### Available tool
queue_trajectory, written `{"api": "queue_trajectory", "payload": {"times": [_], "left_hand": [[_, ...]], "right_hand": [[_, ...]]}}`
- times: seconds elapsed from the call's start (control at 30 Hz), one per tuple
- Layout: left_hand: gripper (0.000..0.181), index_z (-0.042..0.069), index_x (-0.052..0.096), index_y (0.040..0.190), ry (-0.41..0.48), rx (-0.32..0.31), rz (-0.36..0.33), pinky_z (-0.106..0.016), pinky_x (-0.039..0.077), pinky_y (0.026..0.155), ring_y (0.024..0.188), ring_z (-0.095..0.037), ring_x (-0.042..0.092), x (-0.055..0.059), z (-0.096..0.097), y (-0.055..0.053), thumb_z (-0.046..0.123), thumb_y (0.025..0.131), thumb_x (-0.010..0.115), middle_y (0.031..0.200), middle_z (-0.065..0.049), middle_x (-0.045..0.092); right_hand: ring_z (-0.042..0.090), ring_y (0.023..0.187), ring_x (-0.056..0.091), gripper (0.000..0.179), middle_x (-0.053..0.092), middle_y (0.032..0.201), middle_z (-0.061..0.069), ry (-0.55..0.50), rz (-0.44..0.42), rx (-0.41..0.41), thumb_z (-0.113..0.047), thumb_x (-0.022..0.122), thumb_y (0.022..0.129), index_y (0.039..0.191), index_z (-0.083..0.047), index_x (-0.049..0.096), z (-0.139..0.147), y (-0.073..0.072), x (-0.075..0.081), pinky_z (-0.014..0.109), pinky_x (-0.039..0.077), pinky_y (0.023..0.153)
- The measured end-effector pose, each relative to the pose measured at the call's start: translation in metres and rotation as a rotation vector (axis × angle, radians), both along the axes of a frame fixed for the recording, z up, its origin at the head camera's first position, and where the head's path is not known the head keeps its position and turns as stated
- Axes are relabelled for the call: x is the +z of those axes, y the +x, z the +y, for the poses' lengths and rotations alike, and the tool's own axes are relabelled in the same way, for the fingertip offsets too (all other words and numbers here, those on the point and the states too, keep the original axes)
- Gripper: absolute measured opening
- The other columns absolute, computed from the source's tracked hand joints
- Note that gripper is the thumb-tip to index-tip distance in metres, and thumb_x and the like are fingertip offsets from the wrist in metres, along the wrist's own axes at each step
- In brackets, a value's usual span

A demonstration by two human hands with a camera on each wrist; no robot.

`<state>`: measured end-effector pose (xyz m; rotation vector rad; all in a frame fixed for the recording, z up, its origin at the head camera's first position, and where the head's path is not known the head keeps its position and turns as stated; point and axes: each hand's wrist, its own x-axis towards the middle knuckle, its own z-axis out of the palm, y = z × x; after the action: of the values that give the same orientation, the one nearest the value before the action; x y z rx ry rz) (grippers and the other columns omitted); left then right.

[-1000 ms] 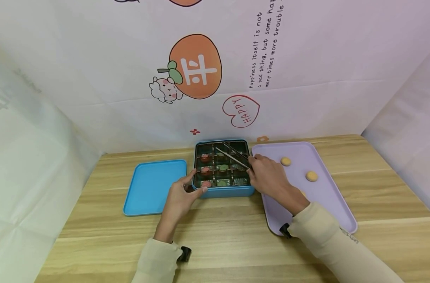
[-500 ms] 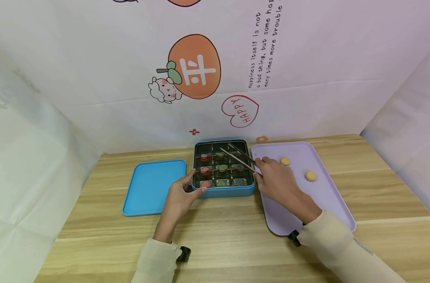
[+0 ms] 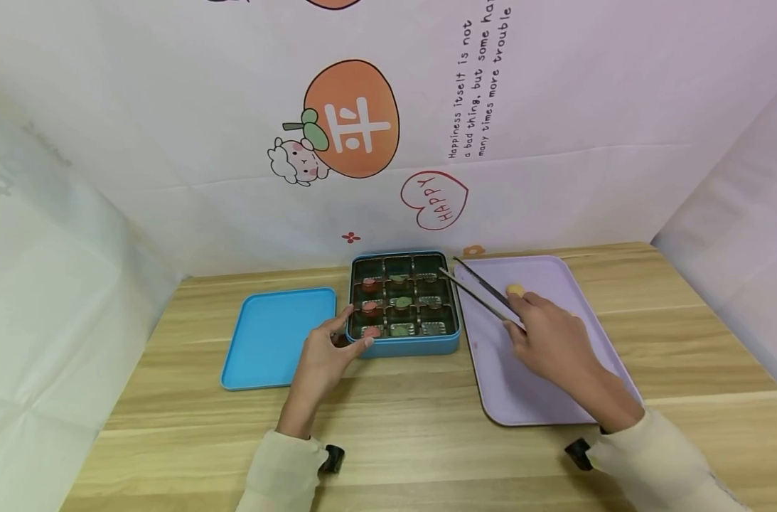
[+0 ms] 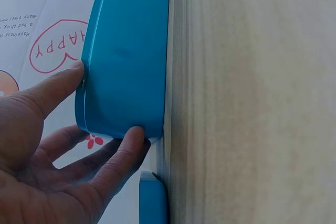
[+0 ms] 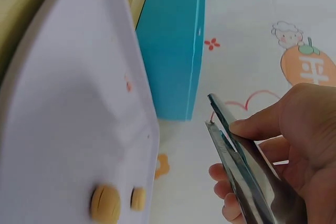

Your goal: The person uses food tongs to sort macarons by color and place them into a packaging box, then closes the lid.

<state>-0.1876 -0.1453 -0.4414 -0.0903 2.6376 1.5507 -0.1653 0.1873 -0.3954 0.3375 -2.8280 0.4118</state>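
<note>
My left hand [image 3: 324, 359] holds the front left corner of a blue box [image 3: 404, 348]. In the left wrist view its thumb and fingers span the corner of the box wall [image 4: 128, 51]. Inside is a dark divided insert. Red round pieces [image 3: 371, 306] sit in its left column, and green round pieces [image 3: 404, 304] in the middle one. My right hand [image 3: 554, 341] grips metal tongs [image 3: 488, 288] over the lilac tray [image 3: 510, 398]. The tongs' tips are apart, with nothing between them. Two round yellow cookies [image 5: 106, 203] lie on the tray; the right hand hides one in the head view.
A shallow blue lid [image 3: 276, 338] lies left of the box on the wooden table [image 3: 388, 441]. The tray stands close against the box's right side. Behind everything rises a printed white cloth [image 3: 234, 178].
My right hand has drawn the tongs rightward, from over the box to over the tray, covering one cookie in the head view. My left hand and the box have stayed put.
</note>
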Motion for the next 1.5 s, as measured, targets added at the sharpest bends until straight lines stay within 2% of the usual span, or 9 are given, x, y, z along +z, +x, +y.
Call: {"api": "queue_trajectory", "payload": {"times": [0.17,0.3,0.47,0.6,0.73,1.0,1.2,1.4,1.5], "left_hand": [[0.072,0.023,0.049,0.158,-0.011,0.008,-0.005,-0.031,0.039,0.059,0.075,-0.02,0.049,0.0,0.0,0.0,0.026,0.094,0.082,0.158,-0.018,0.049],[0.072,0.024,0.049,0.158,-0.014,0.011,-0.01,-0.032,0.04,0.06,0.079,-0.02,0.05,0.001,0.0,0.0,0.026,0.094,0.082,0.16,-0.018,0.047],[0.072,0.024,0.049,0.159,-0.012,0.008,-0.01,-0.03,0.037,0.057,0.066,-0.017,0.045,0.0,0.0,0.0,0.026,0.094,0.081,0.129,-0.015,0.061],[0.072,0.022,0.049,0.159,-0.011,0.005,-0.003,-0.029,0.036,0.056,0.061,-0.016,0.041,0.0,0.0,-0.001,0.025,0.094,0.081,0.099,-0.013,0.054],[0.072,0.021,0.049,0.158,-0.006,0.001,0.009,-0.028,0.035,0.056,0.061,-0.016,0.041,0.0,0.0,-0.001,0.025,0.094,0.081,0.093,-0.011,0.052],[0.072,0.019,0.049,0.158,-0.005,-0.002,0.015,-0.028,0.036,0.057,0.062,-0.016,0.042,0.0,0.0,-0.001,0.024,0.094,0.082,0.095,-0.012,0.052],[0.072,0.02,0.05,0.158,-0.015,0.0,0.02,-0.029,0.037,0.057,0.064,-0.016,0.043,-0.001,0.0,-0.001,0.025,0.094,0.082,0.097,-0.013,0.054],[0.072,0.021,0.05,0.158,-0.007,0.001,0.016,-0.029,0.037,0.057,0.064,-0.016,0.043,-0.001,-0.001,-0.001,0.025,0.093,0.082,0.119,-0.014,0.061],[0.072,0.021,0.05,0.158,-0.006,-0.002,0.014,-0.029,0.037,0.057,0.064,-0.016,0.043,0.0,-0.001,-0.001,0.026,0.094,0.082,0.113,-0.013,0.059]], "right_hand": [[0.026,0.068,0.058,0.034,0.067,0.09,0.016,0.005,0.0,-0.015,-0.008,0.073,0.09,0.12,0.009,0.069,0.023,0.003,-0.006,0.047,0.049,0.054],[0.025,0.065,0.055,0.034,0.064,0.087,0.017,0.009,-0.024,-0.032,-0.008,0.073,0.089,0.117,0.011,0.067,0.038,0.004,-0.012,0.045,0.047,0.05],[0.025,0.062,0.054,0.036,0.062,0.086,0.017,0.006,-0.064,-0.054,-0.009,0.073,0.091,0.119,0.012,0.066,0.05,0.005,-0.018,0.047,0.046,0.05],[0.027,0.063,0.056,0.038,0.065,0.089,0.02,0.0,-0.07,-0.067,-0.008,0.072,0.09,0.121,0.013,0.066,0.056,0.005,-0.021,0.049,0.048,0.051],[0.028,0.063,0.057,0.037,0.065,0.089,0.021,0.004,-0.074,-0.077,-0.008,0.072,0.09,0.12,0.012,0.066,0.062,0.005,-0.024,0.049,0.047,0.05],[0.026,0.059,0.054,0.027,0.063,0.082,0.019,0.012,-0.074,-0.086,-0.007,0.072,0.089,0.11,0.01,0.068,0.07,0.003,-0.032,0.045,0.043,0.047],[0.033,0.063,0.06,0.034,0.066,0.088,0.026,0.029,-0.114,-0.099,-0.008,0.073,0.089,0.115,0.013,0.067,0.075,0.001,-0.035,0.051,0.046,0.05],[0.033,0.065,0.06,0.037,0.066,0.089,0.026,0.031,-0.142,-0.111,-0.008,0.072,0.09,0.118,0.014,0.066,0.077,0.001,-0.037,0.05,0.046,0.05],[0.032,0.064,0.059,0.036,0.066,0.088,0.024,0.032,-0.151,-0.112,-0.008,0.072,0.09,0.117,0.014,0.066,0.078,0.0,-0.039,0.05,0.045,0.05]]}}
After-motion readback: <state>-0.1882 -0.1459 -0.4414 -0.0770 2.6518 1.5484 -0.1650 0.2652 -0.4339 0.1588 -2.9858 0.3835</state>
